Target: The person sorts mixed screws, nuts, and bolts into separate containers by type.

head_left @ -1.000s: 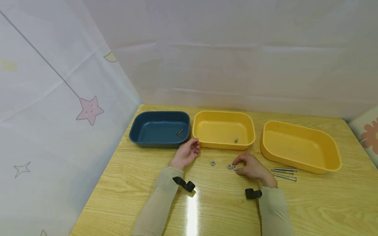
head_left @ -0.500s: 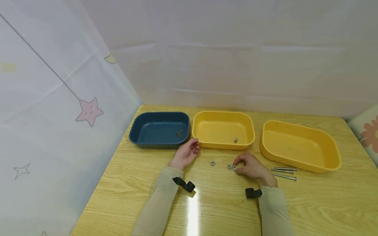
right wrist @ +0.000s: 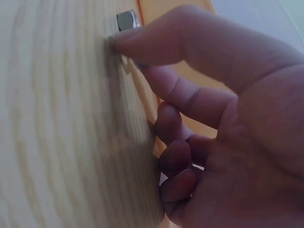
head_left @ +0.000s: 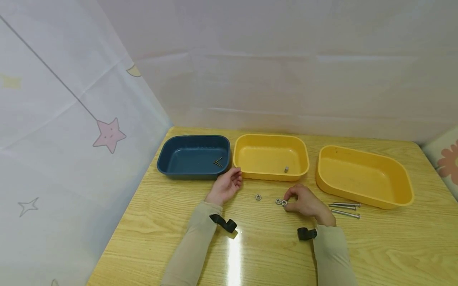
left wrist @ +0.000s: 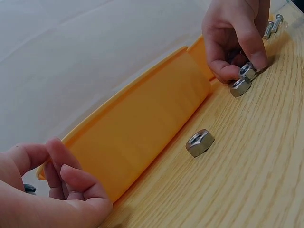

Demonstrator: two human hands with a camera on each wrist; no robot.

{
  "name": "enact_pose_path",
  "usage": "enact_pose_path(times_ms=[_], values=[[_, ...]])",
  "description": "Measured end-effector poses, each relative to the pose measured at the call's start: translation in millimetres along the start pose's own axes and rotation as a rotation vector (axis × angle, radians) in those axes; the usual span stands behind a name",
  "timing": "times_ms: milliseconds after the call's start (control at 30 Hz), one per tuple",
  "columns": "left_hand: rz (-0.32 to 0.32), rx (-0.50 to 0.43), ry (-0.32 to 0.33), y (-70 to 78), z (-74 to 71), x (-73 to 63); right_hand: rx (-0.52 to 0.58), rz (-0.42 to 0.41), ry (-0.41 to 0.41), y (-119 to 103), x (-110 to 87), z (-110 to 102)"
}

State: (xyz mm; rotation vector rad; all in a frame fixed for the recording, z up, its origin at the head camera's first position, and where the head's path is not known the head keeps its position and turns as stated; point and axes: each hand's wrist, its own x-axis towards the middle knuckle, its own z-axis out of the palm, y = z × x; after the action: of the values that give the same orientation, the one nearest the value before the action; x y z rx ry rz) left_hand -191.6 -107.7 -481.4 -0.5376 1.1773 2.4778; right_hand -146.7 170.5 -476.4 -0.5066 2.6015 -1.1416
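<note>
My left hand (head_left: 225, 186) pinches the near left corner of the middle yellow bin (head_left: 264, 177), its other fingers loosely curled in the left wrist view. In front of that bin, my right hand (head_left: 307, 201) pinches a hex nut (left wrist: 247, 71) between thumb and index finger, low over the table. A second hex nut (left wrist: 240, 87) lies right against the pinched one. Farther left, between the hands, a third hex nut (head_left: 258, 197) rests alone on the wood. Fingers mostly hide the pinched nut in the right wrist view.
A blue bin (head_left: 193, 174) with thin dark screws (head_left: 218, 162) stands left of the middle one, which holds a small grey metal piece (head_left: 286, 169). Another yellow bin (head_left: 358, 197) sits angled at the right, several long bolts (head_left: 345, 214) before it. A wall rises behind the table.
The right index finger has closed in slightly on the nut, which has shifted a little. The left hand and the bins stay where they were.
</note>
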Motion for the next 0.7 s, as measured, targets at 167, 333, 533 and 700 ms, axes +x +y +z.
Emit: enact_pose_path(times_ms=[167,333,533,700], values=[[-0.005,-0.008,0.004,0.3,0.9,0.5,-0.008,-0.022,0.006,0.5,0.4,-1.2],[-0.01,-0.011,0.0,-0.3,0.7,2.7,-0.004,-0.036,0.008,0.7,-0.1,-1.9],[-0.013,-0.009,-0.004,-1.7,-2.3,4.9,0.01,-0.024,-0.002,1.6,-1.6,-1.2],[-0.01,-0.005,-0.01,-1.4,-4.2,5.0,-0.003,-0.032,-0.004,2.9,-1.7,-1.0]])
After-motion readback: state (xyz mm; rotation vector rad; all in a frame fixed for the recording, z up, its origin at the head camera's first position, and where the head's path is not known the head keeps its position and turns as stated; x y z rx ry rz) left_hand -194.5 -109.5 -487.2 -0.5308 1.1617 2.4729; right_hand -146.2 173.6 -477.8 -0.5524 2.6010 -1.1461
